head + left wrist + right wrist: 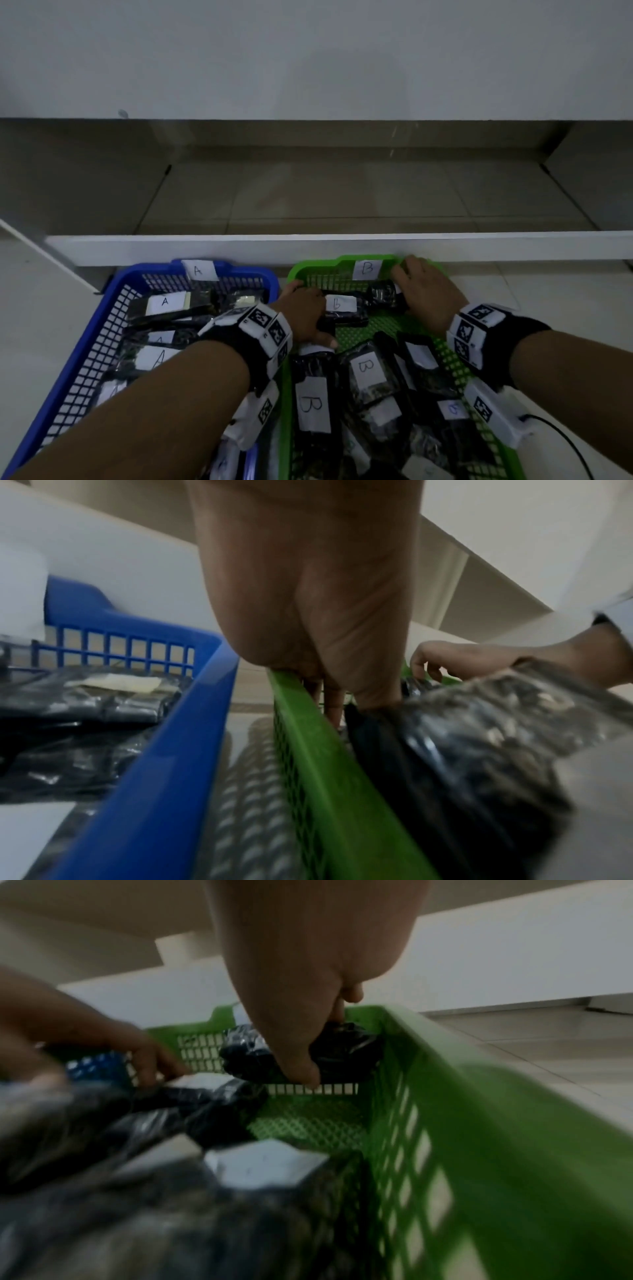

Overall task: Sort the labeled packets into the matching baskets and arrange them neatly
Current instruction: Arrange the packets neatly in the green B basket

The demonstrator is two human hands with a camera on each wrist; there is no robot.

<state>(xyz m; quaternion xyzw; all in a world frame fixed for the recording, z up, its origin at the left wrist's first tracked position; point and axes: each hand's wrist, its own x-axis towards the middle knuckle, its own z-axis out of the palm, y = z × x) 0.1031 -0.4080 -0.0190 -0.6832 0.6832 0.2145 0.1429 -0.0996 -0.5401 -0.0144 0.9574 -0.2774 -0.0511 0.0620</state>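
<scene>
Both wrist views blur the near packets (pixel 171 1218), and the hands (pixel 424 294) hide their fingertips.

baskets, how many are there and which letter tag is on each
2. The blue basket on the left carries an A tag on its far rim; the green basket on the right carries a B tag. Their near ends are cut off by the frame.

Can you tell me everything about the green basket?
The green basket looks like plastic, with lattice walls and floor and a solid rim. A white tag reading B hangs on its far wall. It sits on the floor beside the blue basket. Dark packets labeled B lie inside, and both hands reach into its far end.
</scene>
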